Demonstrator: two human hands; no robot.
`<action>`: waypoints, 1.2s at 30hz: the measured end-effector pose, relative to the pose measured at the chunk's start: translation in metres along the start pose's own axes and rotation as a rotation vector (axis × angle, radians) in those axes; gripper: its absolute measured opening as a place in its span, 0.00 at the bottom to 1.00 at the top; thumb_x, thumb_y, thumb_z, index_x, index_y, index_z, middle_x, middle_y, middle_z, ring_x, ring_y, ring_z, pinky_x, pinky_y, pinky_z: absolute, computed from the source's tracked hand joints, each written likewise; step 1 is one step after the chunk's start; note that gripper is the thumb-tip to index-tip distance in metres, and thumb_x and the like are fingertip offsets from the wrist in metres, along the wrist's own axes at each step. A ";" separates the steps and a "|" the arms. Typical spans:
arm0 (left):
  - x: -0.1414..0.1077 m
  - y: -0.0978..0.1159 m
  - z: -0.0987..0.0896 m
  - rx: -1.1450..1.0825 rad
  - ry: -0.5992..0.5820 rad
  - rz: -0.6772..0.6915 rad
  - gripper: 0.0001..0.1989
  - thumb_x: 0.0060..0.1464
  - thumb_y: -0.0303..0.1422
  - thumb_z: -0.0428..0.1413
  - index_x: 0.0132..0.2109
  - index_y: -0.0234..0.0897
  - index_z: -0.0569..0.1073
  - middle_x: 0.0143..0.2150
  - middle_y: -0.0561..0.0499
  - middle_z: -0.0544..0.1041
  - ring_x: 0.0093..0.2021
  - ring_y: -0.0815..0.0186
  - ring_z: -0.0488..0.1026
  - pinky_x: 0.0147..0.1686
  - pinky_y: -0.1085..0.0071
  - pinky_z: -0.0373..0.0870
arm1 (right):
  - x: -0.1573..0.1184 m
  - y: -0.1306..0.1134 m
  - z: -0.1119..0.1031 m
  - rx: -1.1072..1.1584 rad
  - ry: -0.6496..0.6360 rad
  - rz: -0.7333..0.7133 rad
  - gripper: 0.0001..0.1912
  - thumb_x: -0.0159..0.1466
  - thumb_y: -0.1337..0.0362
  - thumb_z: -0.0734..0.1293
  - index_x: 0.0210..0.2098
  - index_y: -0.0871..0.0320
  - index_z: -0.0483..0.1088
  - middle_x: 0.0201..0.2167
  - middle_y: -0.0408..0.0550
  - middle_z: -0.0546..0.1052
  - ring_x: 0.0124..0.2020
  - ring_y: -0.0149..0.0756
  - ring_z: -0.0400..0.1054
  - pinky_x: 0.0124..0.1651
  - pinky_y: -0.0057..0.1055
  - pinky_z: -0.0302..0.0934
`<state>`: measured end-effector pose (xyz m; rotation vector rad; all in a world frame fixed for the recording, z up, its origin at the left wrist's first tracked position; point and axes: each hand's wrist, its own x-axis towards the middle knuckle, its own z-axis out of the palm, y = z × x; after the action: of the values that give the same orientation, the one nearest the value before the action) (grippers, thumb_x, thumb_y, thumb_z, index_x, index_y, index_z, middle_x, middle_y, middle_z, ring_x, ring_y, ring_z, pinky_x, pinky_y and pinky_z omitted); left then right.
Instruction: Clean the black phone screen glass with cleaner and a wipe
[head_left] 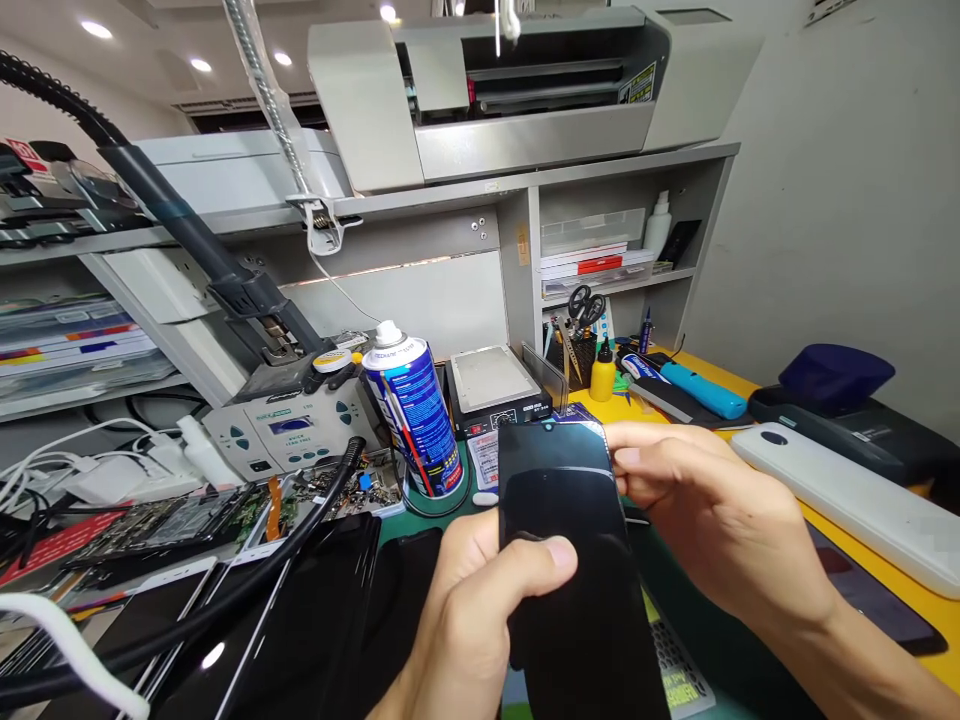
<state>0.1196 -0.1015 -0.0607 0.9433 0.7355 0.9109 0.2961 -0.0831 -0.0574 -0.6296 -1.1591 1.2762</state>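
A black smartphone [574, 610] is held upright in front of me, its dark screen facing me. My left hand [480, 605] wraps round its left side, with the thumb lying across the screen. At the phone's upper right edge, the fingers of my right hand [712, 500] are closed in a pinch, touching the edge. A pale, shiny strip shows by that top right corner; whether it is a film or a reflection I cannot tell. The fingers behind the phone are hidden.
A blue spray can [416, 410] stands behind, beside a grey soldering station [292, 430]. Several dark phone screens [300, 620] lie at left, crossed by a black hose [315, 520]. At right are a white phone-shaped case [847, 500], a dark phone [877, 590] and a yellow bottle [602, 375].
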 end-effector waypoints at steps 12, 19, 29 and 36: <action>0.002 0.003 -0.003 0.007 -0.019 0.058 0.11 0.54 0.34 0.57 0.42 0.36 0.79 0.33 0.49 0.74 0.37 0.62 0.69 0.40 0.67 0.67 | 0.001 -0.012 0.004 -0.191 -0.148 0.165 0.08 0.60 0.69 0.65 0.33 0.55 0.77 0.23 0.42 0.68 0.26 0.32 0.61 0.34 0.29 0.59; 0.000 0.004 0.000 0.022 -0.037 0.083 0.13 0.56 0.33 0.55 0.45 0.35 0.79 0.36 0.47 0.76 0.38 0.61 0.71 0.39 0.68 0.67 | 0.001 -0.013 0.007 -0.199 -0.141 0.191 0.08 0.59 0.69 0.66 0.34 0.54 0.78 0.24 0.42 0.69 0.26 0.32 0.61 0.32 0.29 0.58; 0.002 0.001 -0.005 0.109 0.008 0.115 0.09 0.56 0.36 0.56 0.37 0.35 0.77 0.32 0.49 0.72 0.35 0.63 0.68 0.37 0.68 0.68 | 0.001 -0.012 0.005 -0.278 -0.105 0.153 0.07 0.60 0.66 0.66 0.32 0.59 0.78 0.23 0.44 0.71 0.27 0.35 0.64 0.34 0.31 0.61; 0.000 0.001 -0.001 0.153 0.015 0.147 0.11 0.56 0.37 0.56 0.37 0.33 0.77 0.36 0.48 0.76 0.40 0.61 0.70 0.40 0.69 0.65 | -0.003 -0.002 -0.005 -0.179 -0.082 0.168 0.10 0.62 0.64 0.69 0.44 0.51 0.78 0.34 0.42 0.77 0.34 0.36 0.69 0.37 0.29 0.64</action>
<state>0.1186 -0.1011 -0.0598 1.1382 0.7635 1.0014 0.3018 -0.0848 -0.0587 -0.8276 -1.3200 1.3596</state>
